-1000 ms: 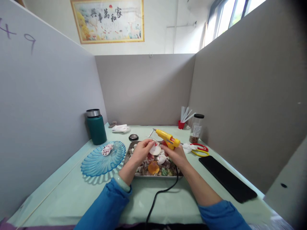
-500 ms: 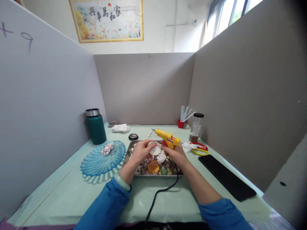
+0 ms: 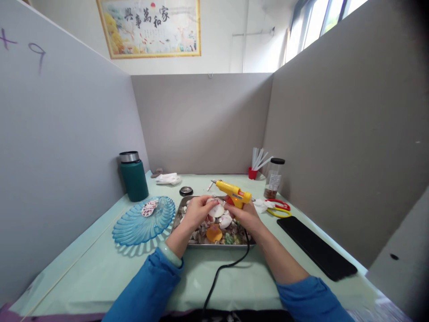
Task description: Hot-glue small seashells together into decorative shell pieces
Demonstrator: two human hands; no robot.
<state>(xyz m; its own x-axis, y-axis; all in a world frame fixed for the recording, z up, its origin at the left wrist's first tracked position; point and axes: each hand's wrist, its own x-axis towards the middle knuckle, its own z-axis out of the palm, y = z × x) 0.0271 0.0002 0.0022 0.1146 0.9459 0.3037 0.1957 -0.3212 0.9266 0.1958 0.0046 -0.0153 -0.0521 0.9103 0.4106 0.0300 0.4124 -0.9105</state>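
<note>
Over a metal tray (image 3: pixel 201 246) of mixed seashells, my left hand (image 3: pixel 198 212) pinches a pale, round shell (image 3: pixel 217 210). My right hand (image 3: pixel 247 215) is closed round the handle of a yellow glue gun (image 3: pixel 232 191), its nozzle pointing up and to the left. The right fingertips also reach the shell's right edge; whether they grip it I cannot tell. From the gun a black cord (image 3: pixel 219 270) runs down across the table. Below the hands, an orange shell (image 3: pixel 214 233) and a whitish shell (image 3: pixel 225 221) lie in the tray.
To the left, a blue scalloped plate (image 3: pixel 134 230) bears a red-and-white speckled shell (image 3: pixel 149 208); a green bottle (image 3: pixel 134 181) stands behind. On the right are a clear jar (image 3: pixel 274 181), red-and-yellow scissors (image 3: pixel 279 209), a red cup (image 3: pixel 252 173) of white sticks and a black slab (image 3: pixel 315 247).
Both hands stay almost in place, with the shell and the glue gun still held. The whole view has shifted very slightly.
</note>
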